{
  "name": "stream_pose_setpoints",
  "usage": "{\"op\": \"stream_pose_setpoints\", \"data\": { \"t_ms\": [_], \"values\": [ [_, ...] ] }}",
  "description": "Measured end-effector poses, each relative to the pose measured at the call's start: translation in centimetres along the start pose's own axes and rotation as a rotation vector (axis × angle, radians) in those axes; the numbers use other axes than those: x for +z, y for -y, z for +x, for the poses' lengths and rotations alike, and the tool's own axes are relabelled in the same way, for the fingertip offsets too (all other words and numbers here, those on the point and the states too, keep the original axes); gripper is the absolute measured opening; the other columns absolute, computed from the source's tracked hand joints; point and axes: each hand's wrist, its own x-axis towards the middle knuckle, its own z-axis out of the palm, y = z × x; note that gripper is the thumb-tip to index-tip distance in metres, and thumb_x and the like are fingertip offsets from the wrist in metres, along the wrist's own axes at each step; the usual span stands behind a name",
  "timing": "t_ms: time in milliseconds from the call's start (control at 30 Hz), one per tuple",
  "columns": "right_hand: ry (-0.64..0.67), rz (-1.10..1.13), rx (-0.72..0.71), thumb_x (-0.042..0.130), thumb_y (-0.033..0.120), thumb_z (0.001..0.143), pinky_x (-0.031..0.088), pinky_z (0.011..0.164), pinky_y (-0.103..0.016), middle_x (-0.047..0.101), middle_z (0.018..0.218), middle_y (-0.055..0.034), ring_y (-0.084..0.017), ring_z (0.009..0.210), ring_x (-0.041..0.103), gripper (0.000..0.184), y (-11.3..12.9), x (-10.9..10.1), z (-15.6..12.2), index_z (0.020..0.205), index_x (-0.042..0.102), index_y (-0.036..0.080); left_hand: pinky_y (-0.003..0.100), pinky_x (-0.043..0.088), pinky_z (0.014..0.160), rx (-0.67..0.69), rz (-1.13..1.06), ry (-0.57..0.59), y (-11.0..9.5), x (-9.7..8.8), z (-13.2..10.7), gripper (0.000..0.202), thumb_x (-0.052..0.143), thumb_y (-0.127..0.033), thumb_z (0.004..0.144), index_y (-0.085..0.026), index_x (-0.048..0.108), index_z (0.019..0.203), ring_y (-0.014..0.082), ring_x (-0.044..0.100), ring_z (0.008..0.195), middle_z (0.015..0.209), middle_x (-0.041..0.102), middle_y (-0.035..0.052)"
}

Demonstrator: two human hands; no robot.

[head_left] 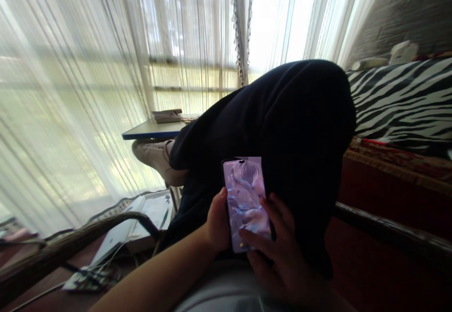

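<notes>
A smartphone with a lit lilac screen lies face up over my lap, near upright in view. Along its left edge, my left hand grips it, the thumb by the side and the other fingers hidden behind. Over the lower right of the phone, my right hand has its fingers spread. One fingertip is at the lower part of the screen, another by the right edge; whether they press the glass I cannot tell.
My dark-trousered leg is crossed, its shoe beside a blue-edged table. Chair armrests flank me. At lower left lie an open white box and a power strip with cables. A zebra-patterned cover is at right; sheer curtains hang ahead.
</notes>
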Motion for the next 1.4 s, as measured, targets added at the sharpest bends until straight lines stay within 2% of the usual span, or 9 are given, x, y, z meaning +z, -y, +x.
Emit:
{"op": "stream_pose_setpoints", "data": {
  "t_ms": [333, 467, 533, 633, 700, 800, 900, 1133, 1400],
  "values": [
    [-0.048, -0.023, 0.091, 0.053, 0.016, 0.090, 0.039, 0.109, -0.049, 0.014, 0.159, -0.0038, -0.029, 0.144, 0.025, 0.041, -0.5, 0.4, -0.7, 0.129, 0.054, 0.027, 0.040, 0.046, 0.096, -0.005, -0.038, 0.060, 0.5, -0.4, 0.0, 0.061, 0.069, -0.061, 0.073, -0.010, 0.071, 0.105, 0.0340, 0.065, 0.104, 0.096, 0.073, 0.0117],
    [-0.150, 0.026, 0.232, 0.051, 0.023, 0.093, 0.045, 0.107, -0.041, 0.025, 0.156, -0.0078, -0.025, 0.137, 0.039, 0.059, -0.4, 1.0, -1.3, 0.149, 0.031, 0.021, 0.040, 0.045, 0.098, 0.022, -0.049, 0.021, 0.2, -0.6, -0.3, 0.062, 0.073, -0.061, 0.070, -0.011, 0.071, 0.107, 0.0336, 0.065, 0.104, 0.096, 0.073, 0.0119],
    [-0.187, 0.055, 0.223, 0.051, 0.022, 0.093, 0.045, 0.107, -0.038, 0.026, 0.156, -0.0074, -0.024, 0.137, 0.039, 0.062, -0.4, 1.2, -1.3, 0.150, 0.027, 0.021, 0.039, 0.044, 0.099, 0.026, -0.044, 0.009, 0.0, -0.6, -0.4, 0.059, 0.074, -0.059, 0.071, -0.012, 0.072, 0.107, 0.0331, 0.064, 0.107, 0.098, 0.073, 0.0109],
    [-0.102, -0.020, 0.117, 0.052, 0.021, 0.093, 0.040, 0.111, -0.038, 0.019, 0.159, -0.0020, -0.023, 0.142, 0.030, 0.047, -0.3, 0.9, -0.9, 0.139, 0.044, 0.025, 0.038, 0.043, 0.101, 0.010, -0.024, 0.028, -0.1, -0.5, -0.3, 0.058, 0.073, -0.061, 0.071, -0.014, 0.073, 0.106, 0.0342, 0.061, 0.112, 0.098, 0.073, 0.0100],
    [-0.059, -0.055, 0.102, 0.050, 0.023, 0.094, 0.034, 0.115, -0.038, 0.017, 0.159, -0.0022, -0.023, 0.144, 0.025, 0.043, -0.3, 0.7, -0.6, 0.137, 0.046, 0.022, 0.038, 0.043, 0.101, 0.009, -0.017, 0.036, 0.0, -0.4, -0.1, 0.059, 0.073, -0.061, 0.070, -0.014, 0.073, 0.105, 0.0339, 0.062, 0.111, 0.097, 0.073, 0.0099],
    [-0.104, -0.019, 0.171, 0.047, 0.024, 0.097, 0.027, 0.118, -0.032, 0.024, 0.157, -0.0060, -0.019, 0.143, 0.026, 0.055, -0.4, 0.5, -0.7, 0.148, 0.031, 0.015, 0.038, 0.043, 0.100, 0.016, -0.003, 0.011, 0.3, -0.3, 0.1, 0.057, 0.074, -0.060, 0.070, -0.015, 0.073, 0.105, 0.0316, 0.064, 0.107, 0.097, 0.073, 0.0092],
    [-0.189, 0.046, 0.202, 0.047, 0.022, 0.097, 0.025, 0.118, -0.027, 0.026, 0.156, -0.0046, -0.016, 0.142, 0.028, 0.061, -0.6, 0.7, -1.1, 0.152, 0.021, 0.016, 0.040, 0.043, 0.100, -0.012, 0.017, 0.005, 0.5, -0.5, 0.1, 0.059, 0.074, -0.061, 0.069, -0.016, 0.073, 0.107, 0.0318, 0.063, 0.107, 0.100, 0.073, 0.0085],
    [-0.147, 0.045, 0.164, 0.050, 0.020, 0.095, 0.032, 0.114, -0.030, 0.026, 0.154, -0.0057, -0.018, 0.140, 0.029, 0.050, -0.6, 0.8, -1.0, 0.143, 0.037, 0.019, 0.047, 0.037, 0.105, 0.019, 0.011, 0.032, 0.7, -0.7, 0.0, 0.058, 0.068, -0.059, 0.077, -0.012, 0.070, 0.112, 0.0364, 0.057, 0.117, 0.107, 0.071, 0.0120],
    [-0.080, -0.023, 0.100, 0.050, 0.024, 0.094, 0.030, 0.115, -0.030, 0.019, 0.157, -0.0025, -0.018, 0.141, 0.026, 0.044, 0.1, 0.6, -1.0, 0.138, 0.043, 0.020, 0.041, 0.041, 0.103, 0.025, -0.009, 0.094, 0.3, 0.0, -0.6, 0.048, 0.070, -0.057, 0.076, -0.016, 0.075, 0.102, 0.0355, 0.061, 0.113, 0.097, 0.074, 0.0085]
  ]
}}
